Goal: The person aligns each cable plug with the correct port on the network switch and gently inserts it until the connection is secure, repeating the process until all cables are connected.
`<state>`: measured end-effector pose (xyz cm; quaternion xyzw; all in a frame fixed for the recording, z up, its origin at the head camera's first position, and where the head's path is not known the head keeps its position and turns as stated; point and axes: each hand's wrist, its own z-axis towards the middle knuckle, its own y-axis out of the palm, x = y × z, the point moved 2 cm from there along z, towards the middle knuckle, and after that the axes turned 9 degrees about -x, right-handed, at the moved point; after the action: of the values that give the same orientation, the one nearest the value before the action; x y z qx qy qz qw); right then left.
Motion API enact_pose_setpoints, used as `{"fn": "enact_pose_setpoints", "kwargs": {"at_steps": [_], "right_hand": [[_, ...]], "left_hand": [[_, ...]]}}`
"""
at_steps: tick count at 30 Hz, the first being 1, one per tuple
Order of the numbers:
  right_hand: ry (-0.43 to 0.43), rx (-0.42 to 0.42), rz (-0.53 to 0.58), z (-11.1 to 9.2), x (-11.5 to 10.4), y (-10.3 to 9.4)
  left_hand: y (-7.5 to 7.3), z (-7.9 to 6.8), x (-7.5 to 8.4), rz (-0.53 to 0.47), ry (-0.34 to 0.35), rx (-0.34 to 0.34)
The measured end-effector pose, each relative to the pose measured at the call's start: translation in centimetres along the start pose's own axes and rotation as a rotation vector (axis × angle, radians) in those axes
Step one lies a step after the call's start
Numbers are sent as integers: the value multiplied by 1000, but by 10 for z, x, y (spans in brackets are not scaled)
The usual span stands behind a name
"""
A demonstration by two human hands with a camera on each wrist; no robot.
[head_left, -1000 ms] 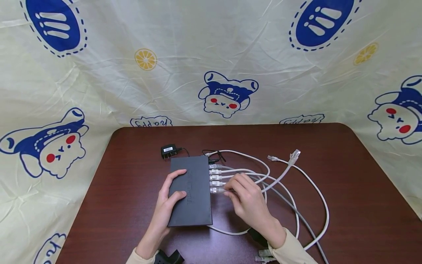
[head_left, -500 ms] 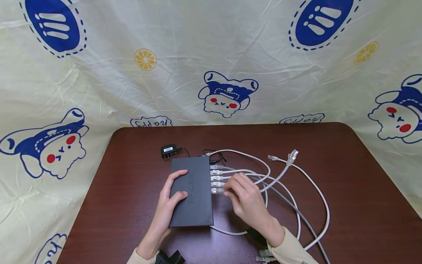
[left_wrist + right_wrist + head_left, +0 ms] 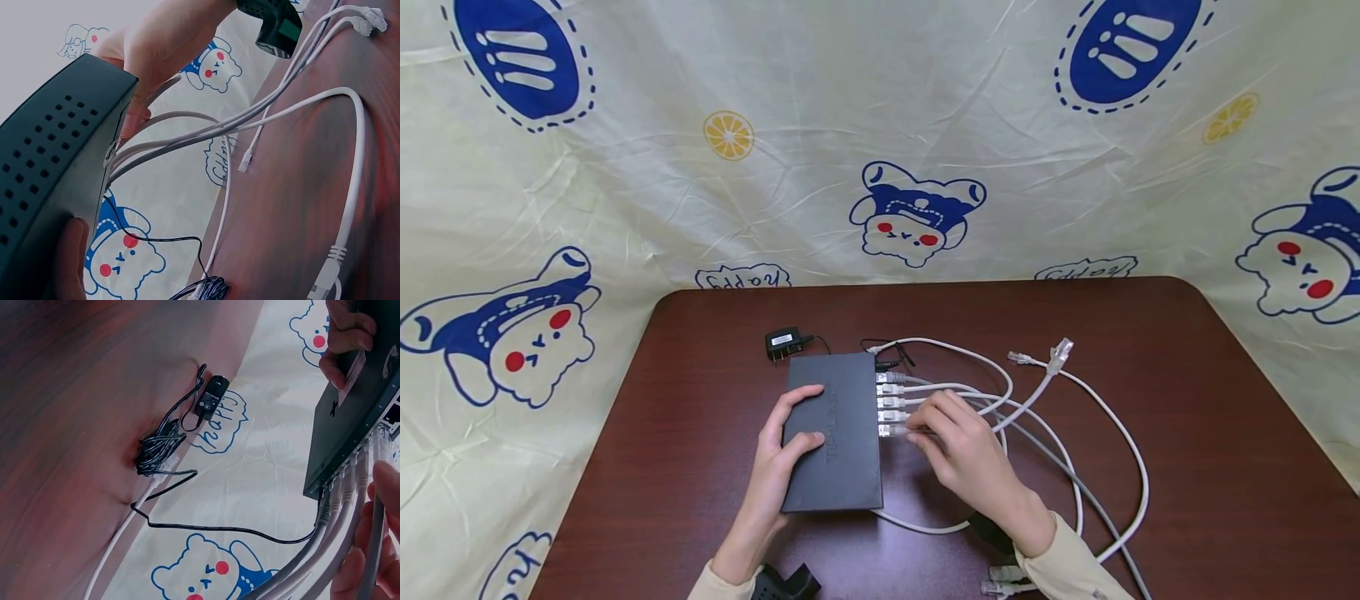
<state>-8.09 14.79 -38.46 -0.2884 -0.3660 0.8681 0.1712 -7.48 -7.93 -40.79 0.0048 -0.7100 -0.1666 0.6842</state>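
A dark grey network switch [image 3: 838, 479] is raised over the table, its row of ports facing right. My left hand [image 3: 767, 467] grips it by the left side, thumb and a finger on top, other fingers underneath in the right wrist view. Several Ethernet cable plugs [image 3: 891, 402] sit side by side in the ports. At the nearest one, my right hand [image 3: 966, 450] pinches an Ethernet cable [image 3: 376, 534] just behind its clear plug [image 3: 891, 431], which is at the port. That cable's other end [image 3: 1059, 357] sticks up loose behind the hand.
A black power adapter [image 3: 784, 342] lies on the brown table [image 3: 700, 375] behind the switch, with its bundled black cord [image 3: 159, 450] nearby. White and grey cables [image 3: 1138, 467] loop across the right side. Loose plugs [image 3: 1003, 581] lie by the right sleeve.
The loose cable end behind my right hand has drifted slightly left. The switch and both hands have shifted only a little.
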Motion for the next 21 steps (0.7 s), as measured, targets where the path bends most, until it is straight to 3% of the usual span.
{"fn": "enact_pose_setpoints", "kwargs": {"at_steps": [11, 21], "right_hand": [[86, -12, 71, -12, 7, -14], [85, 70, 73, -28, 13, -34]], "left_hand": [[-2, 1, -3, -13, 2, 15], [-5, 1, -5, -19, -7, 7]]}}
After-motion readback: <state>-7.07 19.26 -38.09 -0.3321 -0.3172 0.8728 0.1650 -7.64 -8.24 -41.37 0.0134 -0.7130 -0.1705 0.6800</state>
